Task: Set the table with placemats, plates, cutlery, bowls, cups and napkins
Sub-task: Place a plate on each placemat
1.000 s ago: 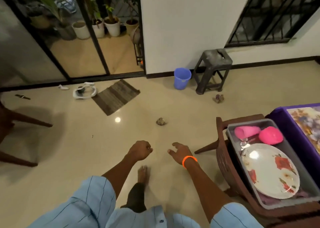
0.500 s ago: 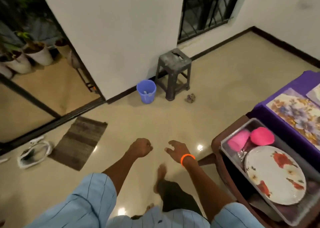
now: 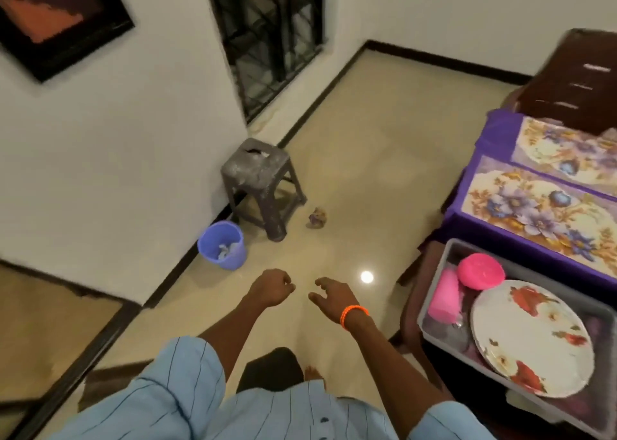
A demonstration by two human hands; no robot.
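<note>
Since the earlier frame the view has swung right: the doormat and potted plants are gone from sight, and more of the purple-clothed desk (image 3: 467,211) shows. Both hands hang over the beige floor holding nothing: the left hand (image 3: 271,287) has its fingers clenched into a fist, the right hand (image 3: 332,297), with an orange wristband (image 3: 354,313), has its fingers loosely curled. At right a grey plastic tub (image 3: 434,319) on a brown chair holds a white floral plate (image 3: 531,337), a pink cup (image 3: 445,301) on its side and an upturned pink bowl (image 3: 480,270). Beyond it, two floral placemats (image 3: 541,214) lie on the desk. Farther off stand a blue bucket (image 3: 222,245) and a grey stool (image 3: 262,185) by the wall
</note>
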